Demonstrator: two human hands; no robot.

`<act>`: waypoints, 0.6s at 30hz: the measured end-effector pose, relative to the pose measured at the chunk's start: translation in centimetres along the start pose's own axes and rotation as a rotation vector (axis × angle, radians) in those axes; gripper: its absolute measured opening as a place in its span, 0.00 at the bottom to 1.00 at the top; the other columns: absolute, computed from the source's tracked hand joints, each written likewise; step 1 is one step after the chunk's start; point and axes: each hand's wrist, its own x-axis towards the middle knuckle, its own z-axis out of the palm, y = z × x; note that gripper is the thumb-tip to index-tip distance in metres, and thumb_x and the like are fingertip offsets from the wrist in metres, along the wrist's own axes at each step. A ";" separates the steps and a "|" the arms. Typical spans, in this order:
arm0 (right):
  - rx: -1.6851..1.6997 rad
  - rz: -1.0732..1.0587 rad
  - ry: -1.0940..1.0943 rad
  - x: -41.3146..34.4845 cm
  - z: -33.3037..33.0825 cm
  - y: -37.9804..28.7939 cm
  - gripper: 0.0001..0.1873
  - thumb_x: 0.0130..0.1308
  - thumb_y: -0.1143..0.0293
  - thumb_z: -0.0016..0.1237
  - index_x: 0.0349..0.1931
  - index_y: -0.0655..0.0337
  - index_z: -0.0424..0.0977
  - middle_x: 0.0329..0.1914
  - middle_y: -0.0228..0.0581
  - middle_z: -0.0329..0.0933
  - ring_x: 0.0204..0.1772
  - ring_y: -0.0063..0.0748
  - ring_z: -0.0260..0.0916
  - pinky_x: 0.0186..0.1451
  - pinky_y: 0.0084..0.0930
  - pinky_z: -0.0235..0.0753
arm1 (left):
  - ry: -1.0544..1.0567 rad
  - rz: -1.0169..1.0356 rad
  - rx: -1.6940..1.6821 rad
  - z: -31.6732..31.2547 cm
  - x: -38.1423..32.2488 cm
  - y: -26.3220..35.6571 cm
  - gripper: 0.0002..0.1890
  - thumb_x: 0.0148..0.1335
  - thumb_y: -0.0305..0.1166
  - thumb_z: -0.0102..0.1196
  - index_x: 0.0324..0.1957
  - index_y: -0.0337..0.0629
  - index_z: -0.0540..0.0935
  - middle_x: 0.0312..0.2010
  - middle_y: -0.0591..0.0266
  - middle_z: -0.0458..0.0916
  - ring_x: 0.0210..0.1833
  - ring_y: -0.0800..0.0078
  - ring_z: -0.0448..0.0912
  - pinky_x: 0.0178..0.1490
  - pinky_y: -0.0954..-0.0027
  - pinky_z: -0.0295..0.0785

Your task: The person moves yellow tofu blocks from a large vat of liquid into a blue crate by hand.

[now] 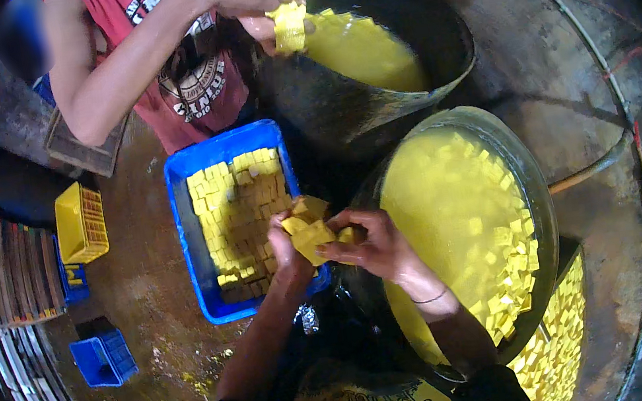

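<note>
Yellow tofu-like blocks [311, 241] are gathered between my two hands, over the right edge of a blue plastic crate [185, 241]. My left hand [288, 249] cups several of them from the left. On the other side, my right hand [371, 242] grips another block with thumb and fingers. Rows of similar yellow blocks [217, 213] lie in the blue crate, partly in shadow. Right of my hands stands a large round vat [542, 215] of cloudy yellow liquid, with many blocks along its right side.
A co-worker in a red sleeveless shirt [209, 94] holds yellow blocks [289, 27] over a second vat [450, 79]. At left are a yellow crate [80, 224], a small blue crate [104, 358] and stacked wooden boards [17, 268]. More yellow blocks [561, 345] lie at lower right.
</note>
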 end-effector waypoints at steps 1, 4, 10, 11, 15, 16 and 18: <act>-0.104 -0.108 0.007 0.6 1.2 0.2 0.16 0.47 0.72 0.62 0.35 0.67 0.73 0.27 0.36 0.75 0.33 0.25 0.71 0.37 0.21 0.70 | -0.162 0.009 -0.082 -0.6 -0.3 -0.2 0.24 0.55 0.46 0.36 0.46 0.41 0.72 0.42 0.56 0.76 0.44 0.57 0.74 0.51 0.58 0.68; -0.136 -0.012 0.005 0.9 4.2 1.5 0.17 0.50 0.73 0.59 0.40 0.67 0.71 0.39 0.42 0.74 0.44 0.28 0.71 0.48 0.25 0.70 | 0.052 -0.101 -0.232 -1.0 -2.1 0.2 0.23 0.57 0.47 0.34 0.45 0.41 0.72 0.43 0.56 0.75 0.47 0.58 0.73 0.53 0.58 0.68; -0.246 0.052 -0.104 2.6 8.8 -0.9 0.29 0.49 0.64 0.61 0.50 0.63 0.65 0.54 0.48 0.66 0.59 0.42 0.63 0.61 0.32 0.62 | 0.072 -0.067 -0.185 -5.4 -3.2 1.7 0.23 0.60 0.47 0.33 0.47 0.43 0.71 0.45 0.57 0.74 0.49 0.61 0.73 0.55 0.59 0.67; -0.369 0.010 -0.060 3.3 9.3 -0.7 0.33 0.48 0.61 0.62 0.53 0.63 0.63 0.57 0.50 0.62 0.61 0.43 0.60 0.62 0.33 0.60 | 0.110 -0.092 -0.247 -6.0 -3.3 1.8 0.23 0.59 0.47 0.33 0.47 0.43 0.71 0.44 0.58 0.75 0.48 0.62 0.74 0.54 0.59 0.68; -0.094 0.088 -0.249 4.9 11.9 6.5 0.45 0.47 0.54 0.60 0.63 0.62 0.53 0.65 0.49 0.53 0.68 0.40 0.50 0.68 0.33 0.51 | 0.203 -0.163 -0.257 -9.1 -3.1 2.9 0.28 0.59 0.57 0.33 0.47 0.46 0.72 0.42 0.61 0.77 0.46 0.64 0.75 0.53 0.62 0.68; 0.145 0.330 -0.381 5.4 13.2 6.2 0.42 0.48 0.55 0.59 0.61 0.62 0.55 0.62 0.45 0.58 0.66 0.38 0.54 0.67 0.31 0.54 | 0.223 -0.128 -0.233 -9.8 -2.9 3.4 0.32 0.58 0.62 0.33 0.47 0.46 0.73 0.43 0.60 0.76 0.47 0.63 0.74 0.54 0.60 0.67; 0.445 0.593 -0.472 6.3 15.9 7.4 0.37 0.50 0.56 0.56 0.59 0.62 0.60 0.56 0.39 0.65 0.60 0.34 0.61 0.62 0.28 0.60 | 0.276 -0.104 -0.183 -11.6 -2.2 4.9 0.37 0.55 0.68 0.32 0.47 0.46 0.73 0.43 0.60 0.77 0.47 0.63 0.74 0.54 0.59 0.67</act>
